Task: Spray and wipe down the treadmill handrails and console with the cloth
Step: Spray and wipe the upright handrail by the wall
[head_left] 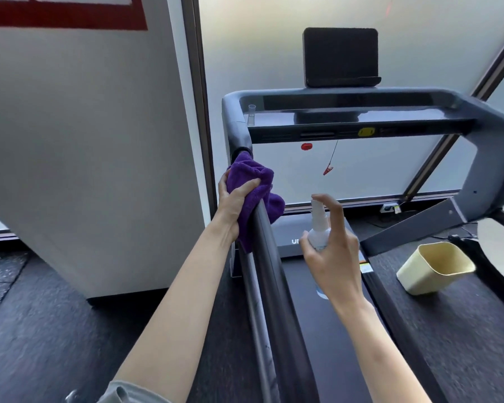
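Observation:
My left hand (235,199) grips a purple cloth (253,181) wrapped round the upper part of the treadmill's left handrail (269,274), just below the corner joint. My right hand (333,251) holds a small white spray bottle (319,228) upright to the right of that rail, index finger arched over the nozzle. The dark console bar (361,120) runs across above, with a black screen (340,56) standing on it. The right handrail (489,158) slopes down at the far right.
A cream plastic bin (435,267) lies tipped on the dark floor right of the belt (317,330). A red safety clip (328,170) hangs on a cord under the console. A white panel (99,141) stands close on the left; frosted glass is behind.

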A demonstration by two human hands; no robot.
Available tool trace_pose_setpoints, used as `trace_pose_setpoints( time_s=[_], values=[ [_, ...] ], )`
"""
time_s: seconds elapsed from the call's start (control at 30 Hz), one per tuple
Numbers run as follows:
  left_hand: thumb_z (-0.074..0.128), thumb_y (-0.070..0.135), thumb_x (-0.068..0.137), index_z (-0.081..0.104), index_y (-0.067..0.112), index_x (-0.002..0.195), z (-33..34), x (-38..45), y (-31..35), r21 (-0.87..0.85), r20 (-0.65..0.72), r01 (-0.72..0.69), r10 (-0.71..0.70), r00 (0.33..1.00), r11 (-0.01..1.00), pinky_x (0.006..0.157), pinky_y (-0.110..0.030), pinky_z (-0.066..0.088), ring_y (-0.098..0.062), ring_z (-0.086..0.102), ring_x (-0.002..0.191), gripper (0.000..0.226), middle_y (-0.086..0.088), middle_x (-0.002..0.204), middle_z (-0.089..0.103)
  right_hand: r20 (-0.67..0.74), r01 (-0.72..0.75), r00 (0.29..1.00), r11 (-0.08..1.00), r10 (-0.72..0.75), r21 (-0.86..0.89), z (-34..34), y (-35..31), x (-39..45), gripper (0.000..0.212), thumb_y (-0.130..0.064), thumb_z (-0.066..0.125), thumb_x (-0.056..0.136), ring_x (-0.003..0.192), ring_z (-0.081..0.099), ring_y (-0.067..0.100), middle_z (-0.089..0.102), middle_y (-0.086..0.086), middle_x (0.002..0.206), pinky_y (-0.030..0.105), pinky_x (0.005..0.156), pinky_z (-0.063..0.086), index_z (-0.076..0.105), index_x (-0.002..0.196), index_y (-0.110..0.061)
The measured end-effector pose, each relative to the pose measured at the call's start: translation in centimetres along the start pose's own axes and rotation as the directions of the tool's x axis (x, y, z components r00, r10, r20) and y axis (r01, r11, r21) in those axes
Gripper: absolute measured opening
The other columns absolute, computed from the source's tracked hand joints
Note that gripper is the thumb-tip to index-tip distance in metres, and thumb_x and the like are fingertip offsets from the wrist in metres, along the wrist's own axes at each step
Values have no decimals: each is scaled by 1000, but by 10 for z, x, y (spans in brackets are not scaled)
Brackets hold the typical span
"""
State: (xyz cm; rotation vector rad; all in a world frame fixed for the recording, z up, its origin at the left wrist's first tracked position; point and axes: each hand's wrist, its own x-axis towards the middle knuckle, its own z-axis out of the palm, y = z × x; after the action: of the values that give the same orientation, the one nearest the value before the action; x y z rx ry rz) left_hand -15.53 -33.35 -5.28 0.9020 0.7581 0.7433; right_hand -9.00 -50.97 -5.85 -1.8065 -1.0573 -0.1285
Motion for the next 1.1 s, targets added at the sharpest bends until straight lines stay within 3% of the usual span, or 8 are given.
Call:
trace_pose_setpoints(
  time_s=[0.17,0.33,0.43,0.6,0.73,0.87,1.1],
  values=[
    [75,17,82,42,27,136,-3,-44,-16,-98,44,24,-20,999,995,77,-38,60,-26,72,92,64,-12,122,66,3,18,1000,1000,-18,5,-22,2,-22,62,2,62,79,50,42,11,44,-11,61,14,49,36,42,124,-36],
    [80,25,76,46,39,127,-8,-79,-33,-44,-22,78,-79,997,996,91,-48,55,-27,69,101,63,-3,116,68,31,32,999,999,-32,4,-27,8,-31,62,2,63,79,48,43,9,36,-14,53,9,48,32,42,123,-36],
    [85,27,68,43,37,127,-7,-62,-23,-21,-66,98,-100,993,995,93,-49,53,-28,68,101,73,-2,117,66,48,29,998,1000,-29,1,-22,11,-25,63,1,63,79,50,45,8,40,-14,55,8,48,34,41,123,-38],
    [84,22,71,44,28,130,2,10,9,-45,-148,98,-104,983,994,96,-50,51,-30,64,105,71,-9,122,63,46,-15,999,999,12,50,-6,13,-7,63,0,63,81,47,41,9,44,-10,58,13,49,38,41,124,-39],
    [85,22,68,41,29,132,1,42,19,-26,-109,94,-96,989,995,98,-48,48,-29,62,108,78,-9,124,60,52,-40,998,998,37,50,11,14,5,62,-1,62,82,48,42,9,45,-12,60,20,51,43,40,125,-39],
    [85,22,68,36,26,137,-2,34,13,-18,-71,67,-68,995,998,94,-46,52,-27,63,105,85,-8,123,60,42,-25,999,1000,24,13,17,9,5,63,-1,61,82,54,46,15,50,-2,65,28,53,45,37,125,-40],
    [92,29,54,41,23,138,-12,-19,-26,-167,31,65,-61,998,984,91,-52,54,-31,67,105,98,-15,128,61,21,-26,999,999,26,21,-5,9,-22,60,0,60,80,50,40,11,43,-9,59,15,51,37,41,126,-35]
  ],
)
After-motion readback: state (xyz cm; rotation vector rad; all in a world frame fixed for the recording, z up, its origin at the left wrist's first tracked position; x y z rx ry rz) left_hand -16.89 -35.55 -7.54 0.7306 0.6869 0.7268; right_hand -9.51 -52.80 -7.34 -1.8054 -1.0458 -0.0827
